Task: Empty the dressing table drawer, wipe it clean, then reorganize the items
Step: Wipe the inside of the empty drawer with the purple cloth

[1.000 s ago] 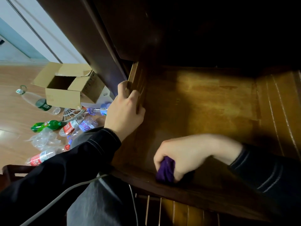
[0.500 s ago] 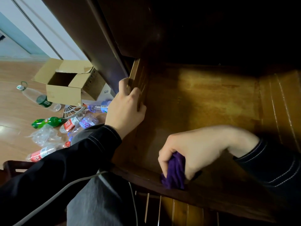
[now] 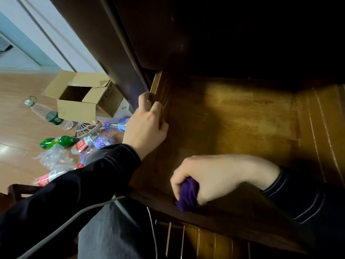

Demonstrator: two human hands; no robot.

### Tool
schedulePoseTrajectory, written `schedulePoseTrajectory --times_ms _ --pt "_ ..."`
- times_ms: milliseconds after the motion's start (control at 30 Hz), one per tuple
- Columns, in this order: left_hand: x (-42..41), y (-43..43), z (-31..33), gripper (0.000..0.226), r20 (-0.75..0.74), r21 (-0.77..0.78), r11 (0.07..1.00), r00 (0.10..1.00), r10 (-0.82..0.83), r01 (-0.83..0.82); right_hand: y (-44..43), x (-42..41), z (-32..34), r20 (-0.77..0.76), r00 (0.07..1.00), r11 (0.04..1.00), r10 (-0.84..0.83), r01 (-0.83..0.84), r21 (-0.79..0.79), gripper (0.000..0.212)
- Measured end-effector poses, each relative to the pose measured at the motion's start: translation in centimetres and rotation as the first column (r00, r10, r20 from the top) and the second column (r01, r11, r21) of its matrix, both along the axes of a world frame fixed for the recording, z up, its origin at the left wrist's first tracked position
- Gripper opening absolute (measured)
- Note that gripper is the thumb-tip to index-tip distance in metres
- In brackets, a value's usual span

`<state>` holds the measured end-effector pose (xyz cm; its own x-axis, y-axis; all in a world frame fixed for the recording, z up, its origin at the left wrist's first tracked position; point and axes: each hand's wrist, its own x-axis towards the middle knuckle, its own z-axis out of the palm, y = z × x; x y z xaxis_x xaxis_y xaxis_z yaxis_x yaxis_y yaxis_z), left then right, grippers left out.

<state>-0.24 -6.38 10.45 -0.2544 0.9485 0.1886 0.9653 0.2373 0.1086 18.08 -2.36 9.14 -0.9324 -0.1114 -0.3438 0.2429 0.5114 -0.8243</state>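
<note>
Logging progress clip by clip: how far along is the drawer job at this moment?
Emptying looks done: the drawer shows only bare wood where it is lit. Wiping is in hand: the right hand grips a purple cloth at the drawer's near edge, while the left hand holds its left wall. Left: finishing the wipe and putting the items back; none are in view inside.

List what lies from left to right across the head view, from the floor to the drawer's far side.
Cardboard box → left hand gripping the drawer's left wall → purple cloth, held by the right hand → drawer's right wall.
</note>
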Motion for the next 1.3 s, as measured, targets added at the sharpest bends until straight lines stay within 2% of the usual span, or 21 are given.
schedulePoseTrajectory --times_ms 100,200,267,333,400,467,567,733,867,1000,1200,1300 --pt "0.4 -0.1 0.2 0.052 -0.065 0.038 0.999 0.998 -0.021 0.024 -0.3 0.5 1.1 0.011 1.000 0.999 -0.028 0.027 0.019 0.027" --pt "0.8 -0.3 0.9 0.055 -0.175 0.022 0.996 0.981 -0.085 0.090 0.3 1.1 2.3 0.041 0.999 0.999 -0.031 0.032 -0.033 0.026" --pt "1.1 -0.3 1.3 0.054 -0.239 -0.029 0.983 0.953 -0.184 0.183 1.5 2.1 3.2 0.063 0.995 0.997 -0.075 0.077 -0.030 0.025" --pt "1.8 0.3 1.6 0.055 -0.243 -0.132 0.943 0.913 -0.329 0.305 2.8 3.5 3.8 0.072 0.984 0.987 -0.162 0.163 -0.006 0.024" --pt "3.0 1.6 1.5 0.060 -0.180 -0.291 0.865 0.864 -0.470 0.410 3.6 5.3 3.7 0.086 0.963 0.966 -0.254 0.257 -0.023 0.023" --pt "4.4 3.6 1.1 0.066 -0.092 -0.454 0.774 0.840 -0.534 0.442 3.9 7.1 3.4 0.103 0.941 0.944 -0.321 0.328 -0.050 0.022" --pt "6.3 6.1 -0.3 0.077 -0.008 -0.570 0.686 0.832 -0.555 0.452 3.7 8.9 2.5 0.132 0.919 0.923 -0.371 0.380 -0.056 0.022" --pt "6.6 7.3 -3.8 0.100 0.041 -0.584 0.673 0.845 -0.533 0.453 3.3 8.5 0.7 0.203 0.925 0.944 -0.322 0.331 -0.008 0.021" --pt "7.1 7.7 -4.7 0.098 0.040 -0.532 0.713 0.854 -0.518 0.457 2.0 6.8 -1.2 0.210 0.946 0.969 -0.247 0.242 0.049 0.012" --pt "7.3 7.8 -4.5 0.096 0.037 -0.535 0.720 0.863 -0.503 0.443 -0.2 5.8 -2.4 0.224 0.963 0.987 -0.150 0.131 0.095 0.012" --pt "7.5 7.6 -4.5 0.098 0.031 -0.556 0.708 0.861 -0.507 0.436 1.7 6.4 -1.0 0.273 0.957 0.982 -0.101 0.140 -0.128 0.019" --pt "7.4 7.4 -4.1 0.098 0.030 -0.564 0.705 0.864 -0.503 0.430 0.2 5.6 -1.9 0.248 0.959 0.991 -0.135 0.137 0.008 0.013"
